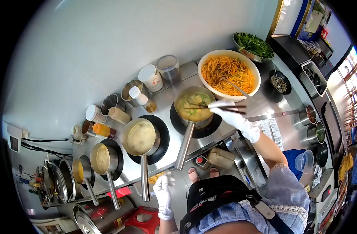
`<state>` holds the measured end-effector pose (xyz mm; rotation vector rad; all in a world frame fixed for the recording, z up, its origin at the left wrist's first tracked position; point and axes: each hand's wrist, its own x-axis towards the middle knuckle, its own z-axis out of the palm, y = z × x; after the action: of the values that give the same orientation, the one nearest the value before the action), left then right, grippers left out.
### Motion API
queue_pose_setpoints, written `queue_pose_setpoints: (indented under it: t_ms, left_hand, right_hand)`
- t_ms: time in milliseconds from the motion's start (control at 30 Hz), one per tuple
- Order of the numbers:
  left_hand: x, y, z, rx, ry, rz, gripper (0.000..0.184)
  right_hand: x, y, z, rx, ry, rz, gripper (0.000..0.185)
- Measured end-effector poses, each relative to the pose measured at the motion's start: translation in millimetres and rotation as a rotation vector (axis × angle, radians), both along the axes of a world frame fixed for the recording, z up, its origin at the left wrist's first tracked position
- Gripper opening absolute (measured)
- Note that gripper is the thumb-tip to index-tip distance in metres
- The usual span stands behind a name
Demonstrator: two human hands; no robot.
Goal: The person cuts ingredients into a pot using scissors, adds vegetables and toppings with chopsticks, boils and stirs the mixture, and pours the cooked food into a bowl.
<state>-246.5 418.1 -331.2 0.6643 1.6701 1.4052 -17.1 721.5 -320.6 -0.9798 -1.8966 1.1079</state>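
Observation:
My right hand, in a white glove, holds a pair of dark chopsticks. Their tips reach into a long-handled pot of yellowish broth with green pieces, on a black round burner. My left hand, also gloved, hangs in front of the counter near the handle of a second pot; its fingers look bent, and I cannot make out whether they hold anything. Two smaller long-handled pots stand farther left, with pale and yellow contents.
Behind the pots stand a white tub, a clear container and sauce bottles. A white bowl of orange shreds, a bowl of greens and a black bowl are at right. An open drawer lies below my right arm.

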Motion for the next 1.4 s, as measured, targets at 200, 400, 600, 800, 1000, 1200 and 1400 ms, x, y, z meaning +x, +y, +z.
queue_pose_setpoints:
  t_ms: [200,400,600,800,1000,1200,1400]
  left_hand:
    - [3,2,-3,-0.008,-0.013,0.190,0.029]
    - [7,1,-7,0.012,-0.011,0.223,0.030]
    - [10,4,-14,0.008,-0.033,0.260,0.030]
    - [15,14,-12,0.015,-0.067,0.244,0.030]
    - [11,24,-8,0.000,-0.055,0.228,0.029]
    - [3,36,-31,0.061,0.168,0.235,0.026]
    - [-1,54,-56,-0.036,-0.006,-0.043,0.047]
  right_hand:
    - [50,-1,25,0.098,0.060,-0.034,0.013]
    - [36,7,9,0.014,0.070,-0.038,0.013]
    - [57,2,46,0.065,0.055,-0.036,0.012]
    - [35,7,27,0.082,0.018,0.170,0.011]
    - [37,27,33,0.179,0.023,-0.034,0.011]
    - [-1,31,22,-0.032,0.210,-0.080,0.013]
    - [20,14,27,0.009,-0.061,0.071,0.016]
